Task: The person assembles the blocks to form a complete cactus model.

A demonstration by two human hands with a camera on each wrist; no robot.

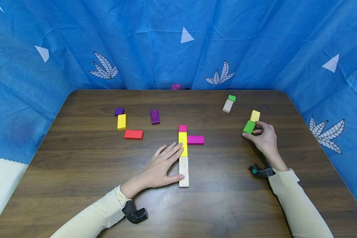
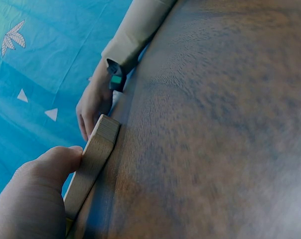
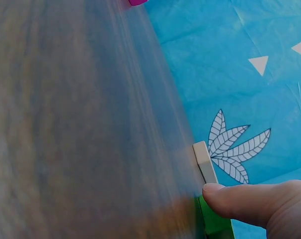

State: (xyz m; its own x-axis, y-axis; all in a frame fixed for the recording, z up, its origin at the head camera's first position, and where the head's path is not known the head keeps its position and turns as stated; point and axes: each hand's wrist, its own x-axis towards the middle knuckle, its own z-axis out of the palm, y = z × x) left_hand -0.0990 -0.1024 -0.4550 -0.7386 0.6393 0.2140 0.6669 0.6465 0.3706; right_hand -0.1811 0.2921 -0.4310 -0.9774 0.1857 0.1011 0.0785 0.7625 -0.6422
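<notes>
Centre row: on the dark wood-grain surface (image 1: 101,185), a small pink block (image 1: 182,128), a long yellow block (image 1: 182,138) and a long whitish wooden block (image 1: 183,168) are lined up end to end, running from the far edge's side toward the near edge. A magenta oblong block (image 1: 195,140) is set against the yellow one's right side.
Left hand (image 1: 157,170): spread wide, with fingertips rested on the long yellow block and the thumb on the whitish one.
Right hand (image 1: 264,137): narrowed; a green block (image 1: 249,127) is pinched between thumb and fingers, toward the right edge, with a pale yellow block (image 1: 255,115) just beyond it. Whether the green block is lifted cannot be told.
Far-left blocks: a red oblong (image 1: 133,134), a yellow oblong (image 1: 121,122), a dark violet block (image 1: 119,111) and a purple oblong (image 1: 155,117) are left outside the row.
Far-right blocks: a small green block (image 1: 232,98) and a whitish oblong (image 1: 227,106) are placed near the far edge.
Progress: judged partly done; four blocks are joined, the others left apart.
Writing: no brand, label or lettering can be read.
</notes>
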